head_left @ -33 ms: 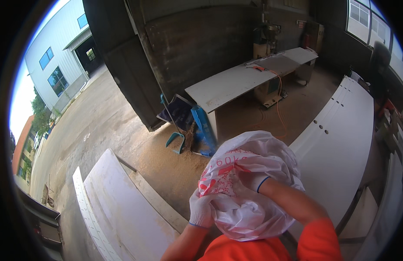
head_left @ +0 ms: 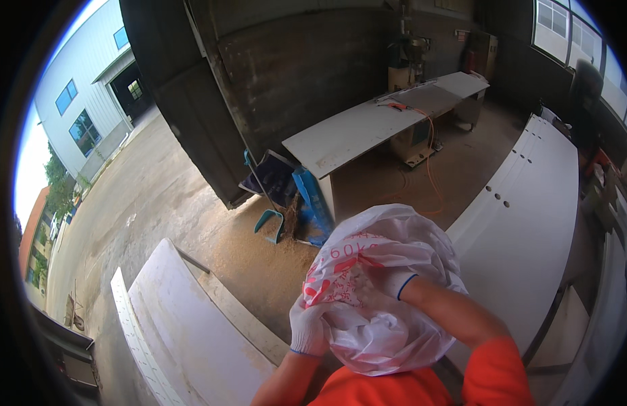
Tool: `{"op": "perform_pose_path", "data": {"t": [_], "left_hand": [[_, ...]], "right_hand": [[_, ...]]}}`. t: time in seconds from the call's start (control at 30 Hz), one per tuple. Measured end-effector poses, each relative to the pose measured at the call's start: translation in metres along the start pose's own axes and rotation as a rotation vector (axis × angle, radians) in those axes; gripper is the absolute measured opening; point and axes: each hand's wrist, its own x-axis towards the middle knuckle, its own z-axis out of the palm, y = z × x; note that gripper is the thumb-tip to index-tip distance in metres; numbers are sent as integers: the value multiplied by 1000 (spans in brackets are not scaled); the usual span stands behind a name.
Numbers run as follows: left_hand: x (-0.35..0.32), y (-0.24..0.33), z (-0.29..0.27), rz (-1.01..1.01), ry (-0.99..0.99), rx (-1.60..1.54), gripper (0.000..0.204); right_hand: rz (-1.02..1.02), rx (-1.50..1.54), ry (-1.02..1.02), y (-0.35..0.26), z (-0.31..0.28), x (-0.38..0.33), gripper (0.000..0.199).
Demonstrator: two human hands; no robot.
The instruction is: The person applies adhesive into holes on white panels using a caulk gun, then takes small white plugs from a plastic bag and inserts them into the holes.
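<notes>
A large white plastic bag (head_left: 395, 338) with red print is bunched up in front of my orange-clothed body. My left hand (head_left: 308, 326), in a white knitted glove with a blue-edged cuff, is closed on the bag's left side, its fingertips lost in the folds. My right hand (head_left: 388, 279), gloved the same way, reaches across from the right into the crumpled middle of the bag. Plastic covers its fingers, so their grip is hidden. Whether anything lies inside the bag cannot be made out.
Ahead stands a long white-topped workbench (head_left: 354, 135) with an orange hose (head_left: 432, 128). White panels flank me, one at left (head_left: 192, 325) and one with holes at right (head_left: 523, 243). A teal dustpan (head_left: 269, 225) and blue sack (head_left: 312, 203) sit by sawdust (head_left: 259, 260).
The surroundings have shifted slightly left in view, as my head turned a little. Both hands and the plastic bag keep nearly the same pose.
</notes>
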Motion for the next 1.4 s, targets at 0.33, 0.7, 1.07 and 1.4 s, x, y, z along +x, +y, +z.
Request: {"op": "perform_pose_path", "data": {"t": [0.33, 0.7, 1.07, 1.4], "left_hand": [[229, 46, 32, -52, -7, 277, 21], [461, 2, 129, -230, -524, 432, 27], [591, -19, 195, -306, -816, 613, 42], [619, -19, 202, -303, -897, 737, 34]], "right_hand": [[369, 293, 275, 68, -6, 126, 27], [764, 269, 1092, 85, -58, 82, 16], [1681, -345, 1211, 85, 53, 27, 14], [1944, -616, 901, 140, 65, 65, 11]]}}
